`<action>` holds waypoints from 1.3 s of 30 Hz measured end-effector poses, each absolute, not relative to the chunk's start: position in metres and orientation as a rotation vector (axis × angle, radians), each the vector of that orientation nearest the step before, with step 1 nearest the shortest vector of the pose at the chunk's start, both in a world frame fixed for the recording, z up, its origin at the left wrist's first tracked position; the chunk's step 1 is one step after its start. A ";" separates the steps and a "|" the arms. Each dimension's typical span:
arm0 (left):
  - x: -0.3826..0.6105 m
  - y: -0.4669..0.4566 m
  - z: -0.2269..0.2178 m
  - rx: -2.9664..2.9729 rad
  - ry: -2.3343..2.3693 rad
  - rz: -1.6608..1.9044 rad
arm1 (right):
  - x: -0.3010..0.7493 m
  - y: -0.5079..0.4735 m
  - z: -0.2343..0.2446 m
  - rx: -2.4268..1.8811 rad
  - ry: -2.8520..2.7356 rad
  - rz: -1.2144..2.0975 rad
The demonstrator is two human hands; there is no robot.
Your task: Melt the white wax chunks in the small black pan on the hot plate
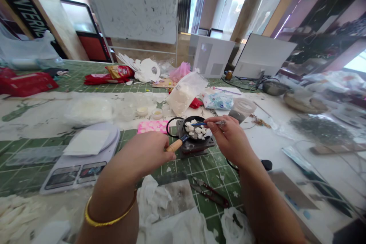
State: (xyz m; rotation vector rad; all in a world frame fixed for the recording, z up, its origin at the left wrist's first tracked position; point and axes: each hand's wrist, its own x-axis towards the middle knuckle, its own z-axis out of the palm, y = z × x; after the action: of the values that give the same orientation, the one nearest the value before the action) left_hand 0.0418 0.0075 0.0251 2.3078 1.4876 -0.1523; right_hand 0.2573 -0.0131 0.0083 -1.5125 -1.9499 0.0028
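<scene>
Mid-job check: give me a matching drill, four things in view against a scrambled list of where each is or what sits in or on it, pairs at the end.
1. Small black pan
2. Wooden handle
3. Blue stick
4. White scale

A. In the right hand
B. White chunks inside
C. Flat white piece on top
D. In the left hand

Pairs: 1-B; 2-D; 3-A; 4-C

Between the left hand and the right hand, a pan is resting on a burner, with lumps lying in it. Just beyond the left hand, a mould is lying; to that hand's left, a scale is standing with a sheet on it. Shears are lying this side of both hands, a tub beyond the right.
</scene>
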 end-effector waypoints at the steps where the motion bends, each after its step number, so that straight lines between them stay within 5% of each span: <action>1: 0.042 0.007 0.025 2.308 1.486 -0.151 | 0.257 -0.013 0.008 -1.509 -1.952 0.029; 39: 0.039 0.006 0.025 2.292 1.489 -0.152 | 0.265 -0.009 0.006 -1.612 -1.973 -0.091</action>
State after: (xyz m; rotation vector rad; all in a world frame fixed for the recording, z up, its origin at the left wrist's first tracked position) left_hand 0.0391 0.0064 0.0255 2.2916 1.4894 -0.1524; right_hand 0.2649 -0.0094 0.0059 -1.6119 -1.9733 -0.0910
